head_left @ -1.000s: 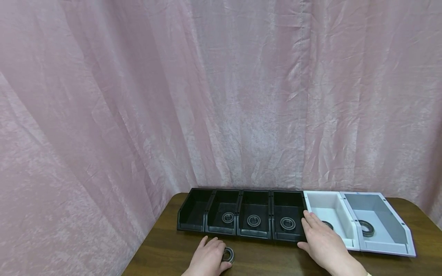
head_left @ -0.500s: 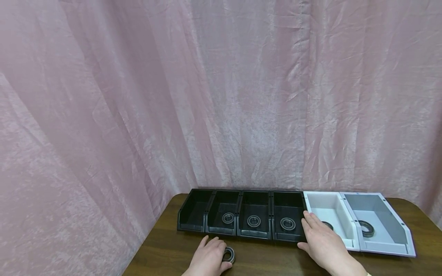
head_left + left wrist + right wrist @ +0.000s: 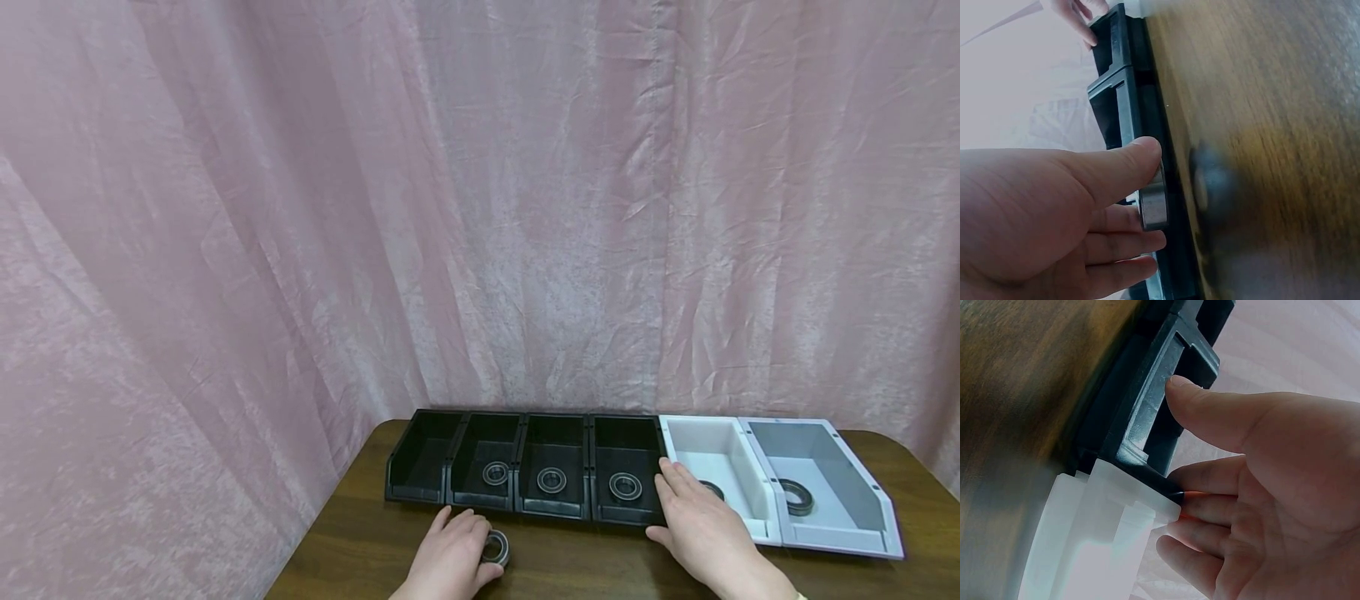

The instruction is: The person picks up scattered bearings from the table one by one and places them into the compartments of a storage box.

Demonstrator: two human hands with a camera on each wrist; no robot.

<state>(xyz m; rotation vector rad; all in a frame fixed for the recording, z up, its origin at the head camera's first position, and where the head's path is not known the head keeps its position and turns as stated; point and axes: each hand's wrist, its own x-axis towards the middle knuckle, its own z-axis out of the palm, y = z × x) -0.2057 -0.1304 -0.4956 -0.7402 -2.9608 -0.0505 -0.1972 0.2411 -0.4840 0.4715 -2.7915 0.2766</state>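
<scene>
My left hand [image 3: 448, 554] pinches a steel ball bearing [image 3: 1154, 209] between thumb and fingers, in front of the black bins. The left wrist view shows it held on edge above the wooden table, with a dark blurred reflection below. My right hand [image 3: 702, 525] rests at the border between the rightmost black bin [image 3: 630, 429] and the white bin [image 3: 759, 500]. In the right wrist view its thumb lies at the black bin's front opening, fingers near the side wall. Bearings lie in the black bins, such as one bearing [image 3: 625, 497]; the white bin's bearing is partly hidden by the hand.
At the right end stands a grey bin [image 3: 832, 537] with a larger bearing [image 3: 803, 502] inside. The leftmost black bin [image 3: 416, 494] shows no bearing. A pink curtain [image 3: 480, 208] hangs behind the row. The brown wooden table [image 3: 352, 525] has rounded back corners.
My left hand and its bearing shift slightly, the bearing now a touch higher in the head view. The right hand stays where it was.
</scene>
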